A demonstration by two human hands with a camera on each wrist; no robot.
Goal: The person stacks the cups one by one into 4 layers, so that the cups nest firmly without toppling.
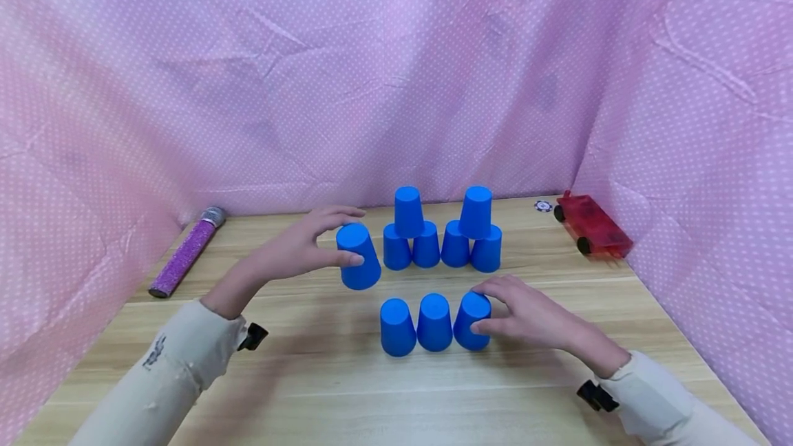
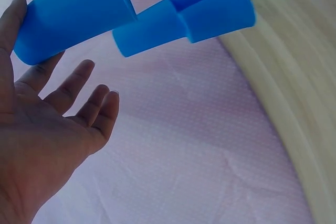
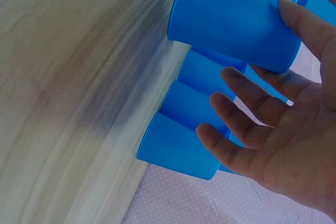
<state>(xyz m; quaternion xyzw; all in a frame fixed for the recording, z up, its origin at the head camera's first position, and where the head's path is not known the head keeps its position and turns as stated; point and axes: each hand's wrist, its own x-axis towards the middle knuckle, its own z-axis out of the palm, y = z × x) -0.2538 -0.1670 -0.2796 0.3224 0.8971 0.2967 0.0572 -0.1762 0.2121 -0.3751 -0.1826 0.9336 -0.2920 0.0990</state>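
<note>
My left hand (image 1: 296,245) pinches an upside-down blue cup (image 1: 361,268) between thumb and forefinger, slightly tilted and seemingly raised off the table. In the left wrist view the other fingers of that hand stay loose, away from the cup (image 2: 79,17). Three blue cups stand upside down in a front row: a left one (image 1: 398,329), a middle one (image 1: 435,325) and a right one (image 1: 471,332). My right hand (image 1: 529,312) has its thumb and forefinger on either side of the right one, also visible in the right wrist view (image 3: 231,19).
Behind the row stand two small blue cup pyramids, a left (image 1: 409,215) and a right (image 1: 476,215), each two cups with one on top. A glittery purple microphone (image 1: 188,257) lies at left. A red toy car (image 1: 595,226) and a poker chip (image 1: 543,206) are at right.
</note>
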